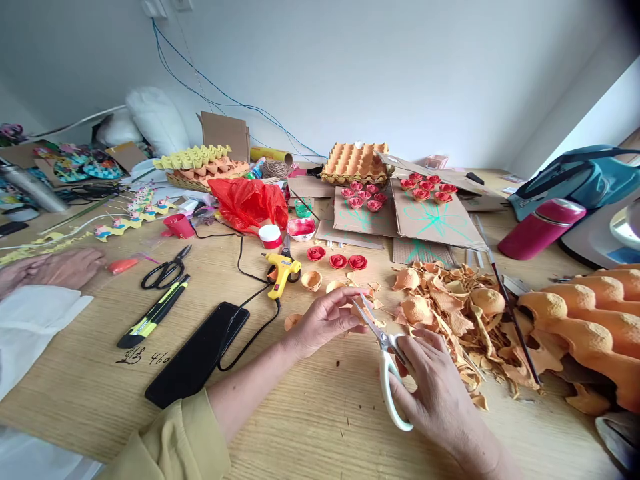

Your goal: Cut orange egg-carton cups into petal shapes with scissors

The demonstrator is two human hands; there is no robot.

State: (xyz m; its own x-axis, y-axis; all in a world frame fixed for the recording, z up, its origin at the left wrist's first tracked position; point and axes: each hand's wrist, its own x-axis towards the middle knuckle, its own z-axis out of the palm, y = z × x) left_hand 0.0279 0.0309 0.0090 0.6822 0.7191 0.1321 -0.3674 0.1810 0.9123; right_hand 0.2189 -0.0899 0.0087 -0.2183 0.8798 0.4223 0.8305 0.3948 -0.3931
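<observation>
Scissors snipping near front edge of grainy wooden table.
Right hand curled through smooth white loop handles; left hand fingertips pinching ragged orange egg-carton piece, beside crumpled offcut heap.

Hidden and cut off

Our left hand hides most of the orange scrap it pinches. Our right hand covers one loop of the white-handled scissors. The egg tray runs off lower right, and the writing at lower left is unreadable.
</observation>
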